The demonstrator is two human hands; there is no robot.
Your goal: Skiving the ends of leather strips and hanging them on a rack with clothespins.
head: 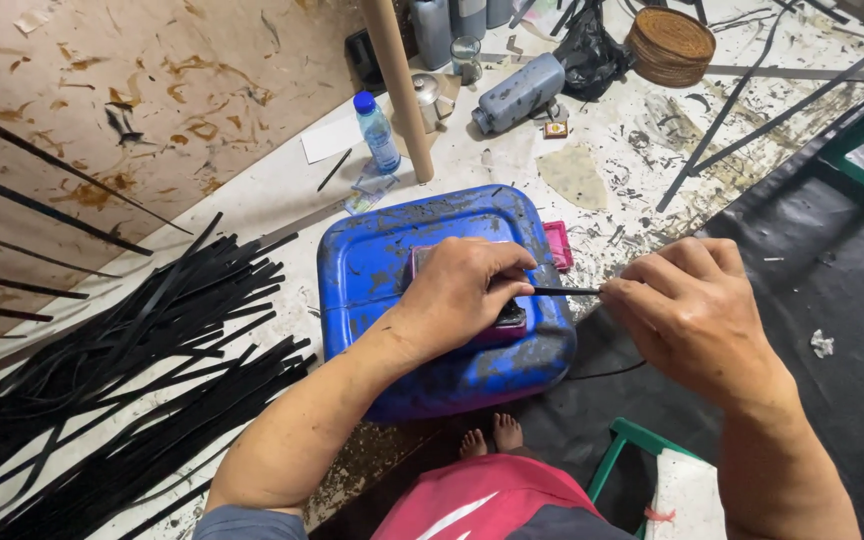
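At the left edge of the floor we note a large heap of black strips (122, 370), cut and lying loose, spread toward the middle. Beyond it, toward the far edge, stand a capped water bottle (376, 130) and a pale upright post (399, 85), with a grey jug (517, 92) lying on its side and a woven basket (670, 45) further right.

In the middle sits a blue plastic container (382, 270) on its flat side, serving as a work block. On its top face the left hand (457, 290) presses down, fingers closed over a small dark-and-pink tool (509, 320) whose exact form we cannot tell.

A thin black strip (564, 291) runs from under the left hand to the right hand (687, 305), whose fingers pinch its free end just off the container's right edge; the strip looks taut between the two hands.

We judge the work well advanced in quantity, given the heap, with this strip partway through handling. How many remain unprocessed the view does not show.
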